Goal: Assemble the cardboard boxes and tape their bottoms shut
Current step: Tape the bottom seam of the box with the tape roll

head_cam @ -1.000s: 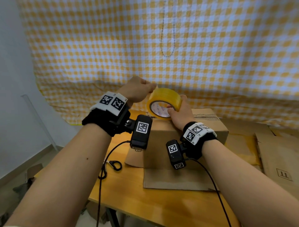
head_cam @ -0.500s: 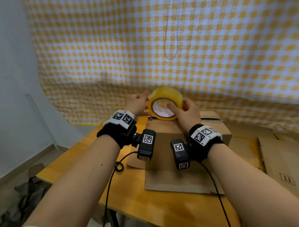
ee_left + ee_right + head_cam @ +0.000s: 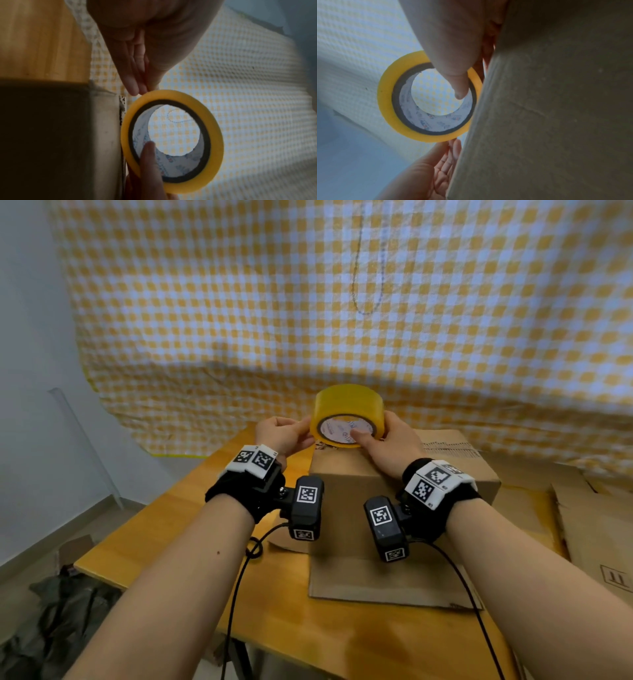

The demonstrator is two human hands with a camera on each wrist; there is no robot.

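the person stands at the wooden table with a roll of yellow packing tape raised on edge over the far end of an upright cardboard box, which sits on its spread lower flaps with its closed bottom facing up. the right hand holds the roll, thumb hooked into the printed white core and the other fingers, as far as i can see, wrapped round the outside, so the roll can turn as tape pays out. the left hand has its fingertips pressed together against the roll's outer face at the near left side; it looks like picking at or pinching the loose end of the tape, though i cannot make out the end itself. holding the roll right at the box's far edge makes sense if the strip is to start there and be drawn along the seam toward the body. no tape shows on the box top yet, so i judge the sealing has not begun. more flat cardboard lies at the right, and a yellow checked cloth hangs behind.
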